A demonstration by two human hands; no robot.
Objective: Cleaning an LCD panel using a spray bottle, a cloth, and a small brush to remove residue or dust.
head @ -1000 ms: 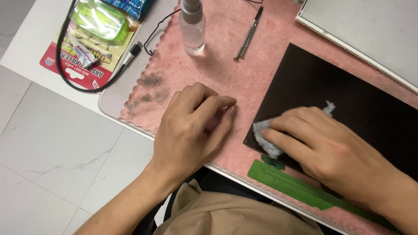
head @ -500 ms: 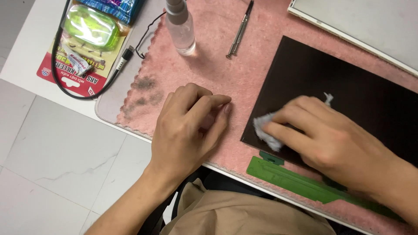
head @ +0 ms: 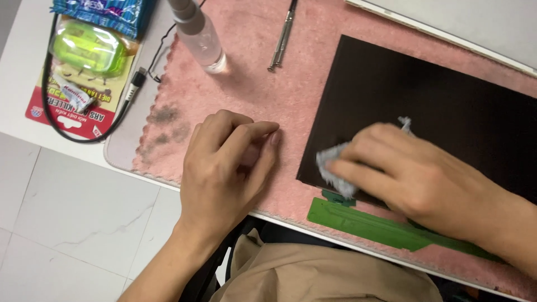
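Observation:
A flat black panel lies on a pink fuzzy mat. My right hand presses a crumpled grey-white wipe onto the panel's near left corner. My left hand rests palm-down on the mat just left of the panel, fingers curled together, holding nothing. A green strip of circuit board runs along the panel's near edge, beside the table edge.
A clear bottle stands on the mat at the back, with metal tweezers lying beside it. Left of the mat sit a green-lidded packet on a red card, a black cable and a blue packet. A white-framed panel lies at the back right.
My right hand with the wipe has shifted slightly on the panel's corner. The view has tilted a little; my left hand stays put.

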